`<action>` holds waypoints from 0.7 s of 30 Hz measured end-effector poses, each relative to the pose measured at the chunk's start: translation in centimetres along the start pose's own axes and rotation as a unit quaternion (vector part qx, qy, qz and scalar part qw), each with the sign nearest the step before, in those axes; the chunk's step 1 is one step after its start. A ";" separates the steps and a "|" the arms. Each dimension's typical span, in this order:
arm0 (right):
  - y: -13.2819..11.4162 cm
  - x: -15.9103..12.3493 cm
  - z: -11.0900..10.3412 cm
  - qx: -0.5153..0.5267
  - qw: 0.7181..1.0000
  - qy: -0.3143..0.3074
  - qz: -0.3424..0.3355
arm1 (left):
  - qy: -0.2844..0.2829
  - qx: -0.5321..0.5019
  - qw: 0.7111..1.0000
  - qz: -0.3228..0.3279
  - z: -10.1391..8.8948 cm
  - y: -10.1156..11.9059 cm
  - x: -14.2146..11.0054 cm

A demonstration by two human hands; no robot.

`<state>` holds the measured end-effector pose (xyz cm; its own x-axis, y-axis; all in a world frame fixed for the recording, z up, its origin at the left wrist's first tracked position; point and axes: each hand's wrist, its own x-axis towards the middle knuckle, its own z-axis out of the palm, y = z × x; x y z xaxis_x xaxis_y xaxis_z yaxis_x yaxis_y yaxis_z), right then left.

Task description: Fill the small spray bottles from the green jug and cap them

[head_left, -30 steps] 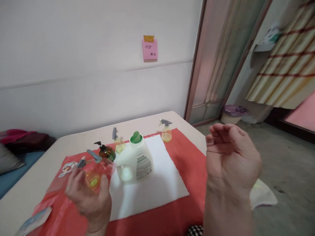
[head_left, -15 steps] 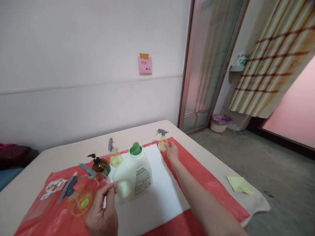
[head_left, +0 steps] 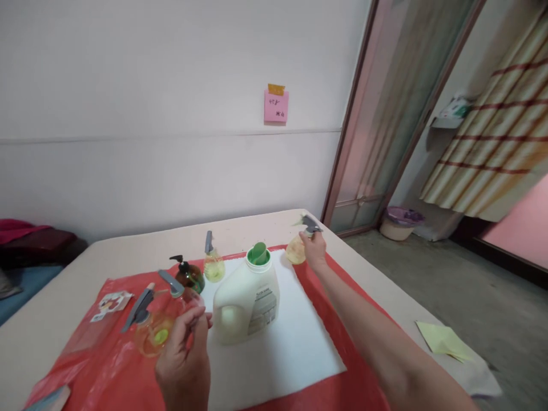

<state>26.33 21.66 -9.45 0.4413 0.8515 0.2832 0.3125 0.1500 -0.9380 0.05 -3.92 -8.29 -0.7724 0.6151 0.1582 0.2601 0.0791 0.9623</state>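
The right arm reaches far right, and the right hand grips a spray bottle near its top. The bottle leans a bit right, nozzle pointing left. The left hand is half curled near the white jug; I can't tell if it holds anything. Tabletop stretches behind the bottle.

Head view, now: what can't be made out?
All in the head view:
Right side of the spray bottle in the right hand: that hand covers it.
Whether the left hand holds anything: its curled fingers hide it.
White jug: fine print too small; contents hidden by the wall and green insert.
Bluish flat item, lower left: cut off by the bottom edge.
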 end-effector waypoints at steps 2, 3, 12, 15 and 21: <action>-2.5 -1.6 -2.6 0.045 0.999 0.020 -0.009 | -0.006 -0.017 0.998 0.055 0.3 0.1 -1.1; -3.9 -2.6 -3.8 0.071 0.997 0.030 -0.013 | -0.011 -0.020 0.996 0.088 0.5 0.3 -1.9; -15.7 -17.1 -8.2 0.326 0.931 -0.139 0.085 | -0.028 -0.093 0.919 0.383 4.2 2.7 -9.8; -17.0 -19.6 -7.7 0.379 0.900 -0.179 0.119 | -0.017 -0.102 0.941 0.322 4.1 2.1 -9.7; -16.8 -19.3 -7.6 0.410 0.874 -0.212 0.154 | -0.147 -0.248 0.955 0.064 3.1 1.9 -9.2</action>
<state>18.91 -1.09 2.39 -0.0075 0.9984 0.0561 -0.5501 0.0428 -0.8340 9.46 -7.02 -8.63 -0.5374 0.7945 0.2829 -0.0222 -0.3486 0.9370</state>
